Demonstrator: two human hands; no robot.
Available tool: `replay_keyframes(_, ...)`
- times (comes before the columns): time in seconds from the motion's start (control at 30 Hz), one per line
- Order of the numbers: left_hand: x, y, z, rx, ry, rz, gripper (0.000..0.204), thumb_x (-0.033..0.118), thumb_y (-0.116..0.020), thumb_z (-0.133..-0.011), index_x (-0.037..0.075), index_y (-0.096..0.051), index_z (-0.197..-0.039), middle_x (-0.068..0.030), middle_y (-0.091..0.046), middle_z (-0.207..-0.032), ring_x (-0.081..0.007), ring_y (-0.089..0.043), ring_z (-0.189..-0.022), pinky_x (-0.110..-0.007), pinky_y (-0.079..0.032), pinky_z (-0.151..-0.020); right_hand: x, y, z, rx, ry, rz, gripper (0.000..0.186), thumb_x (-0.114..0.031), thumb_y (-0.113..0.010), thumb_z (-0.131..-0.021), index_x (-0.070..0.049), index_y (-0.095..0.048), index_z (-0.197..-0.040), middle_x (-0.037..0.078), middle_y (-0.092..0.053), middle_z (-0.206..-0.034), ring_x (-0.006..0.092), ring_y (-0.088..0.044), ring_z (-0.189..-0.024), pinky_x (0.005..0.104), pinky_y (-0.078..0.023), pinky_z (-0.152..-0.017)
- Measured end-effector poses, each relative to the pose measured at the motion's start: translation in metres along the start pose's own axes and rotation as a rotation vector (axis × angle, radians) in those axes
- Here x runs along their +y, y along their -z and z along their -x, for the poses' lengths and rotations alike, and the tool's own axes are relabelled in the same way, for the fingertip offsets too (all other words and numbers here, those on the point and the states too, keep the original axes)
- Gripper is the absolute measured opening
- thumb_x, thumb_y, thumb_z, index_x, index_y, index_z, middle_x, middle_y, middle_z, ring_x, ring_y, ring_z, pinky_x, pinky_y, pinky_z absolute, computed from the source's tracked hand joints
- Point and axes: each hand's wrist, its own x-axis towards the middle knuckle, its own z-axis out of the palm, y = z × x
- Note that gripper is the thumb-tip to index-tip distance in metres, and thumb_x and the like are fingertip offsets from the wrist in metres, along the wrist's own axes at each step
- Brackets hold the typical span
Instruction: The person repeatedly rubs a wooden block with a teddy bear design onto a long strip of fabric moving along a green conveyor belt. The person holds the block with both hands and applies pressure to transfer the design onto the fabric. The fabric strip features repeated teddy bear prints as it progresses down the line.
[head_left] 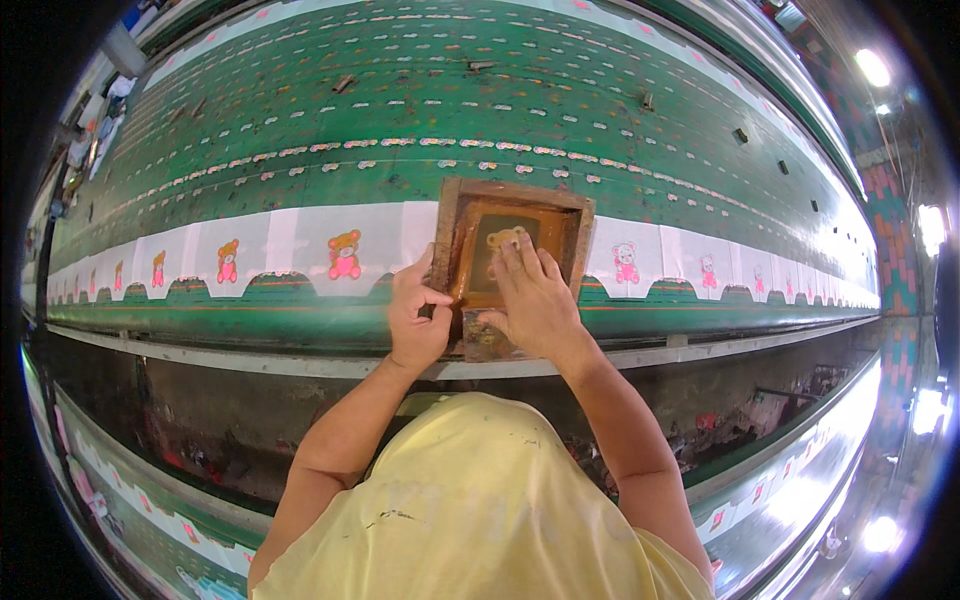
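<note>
A wooden screen-printing frame (449, 225) lies tilted slightly over the strip of white fabric pieces on the long green table. Through its amber mesh a bear-shaped stencil (495, 241) shows in part. My left hand (416, 318) grips the frame's near left side, thumb and fingers bent. Flat over the mesh lies my right hand (532, 290), fingers stretched out and covering much of the stencil. To the left, a fabric piece carries a brown bear print (344, 256) with a pink body. On the right, a bear print (626, 262) has a pale head and pink body.
The green table (330, 120) curves across the view, with rows of small printed marks and several small dark blocks (741, 136). A pale rail (250, 358) runs along its near edge. Behind me stands another long table (170, 520) with printed fabric.
</note>
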Motion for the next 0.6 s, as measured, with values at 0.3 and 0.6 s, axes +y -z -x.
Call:
replay_keyframes(0.3,-0.002,-0.002,0.0,-0.008,0.033,0.042,0.022,-0.013,-0.073,-0.08,0.006,-0.073,-0.091,-0.0314,-0.063,-0.164,-0.0428,-0.064,-0.138,-0.051,-0.047,-0.119,0.003,0.006,-0.011,0.006,-0.035,-0.032,0.092,-0.062,-0.077,-0.099,0.004,-0.058,-0.161,0.023,-0.051,-0.172,0.0448,-0.036,-0.167,0.0584,-0.035,-0.133)
replay_keyframes(0.6,-0.014,0.0,-0.002,-0.028,0.061,0.02,0.021,-0.014,-0.07,-0.081,0.005,-0.072,-0.091,-0.0318,-0.059,-0.168,-0.0423,-0.062,-0.146,-0.052,-0.044,-0.125,0.019,0.015,0.055,0.126,-0.407,-0.201,0.08,-0.035,-0.086,-0.099,-0.005,-0.053,-0.166,0.017,-0.059,-0.169,0.0469,-0.042,-0.163,0.0586,-0.035,-0.131)
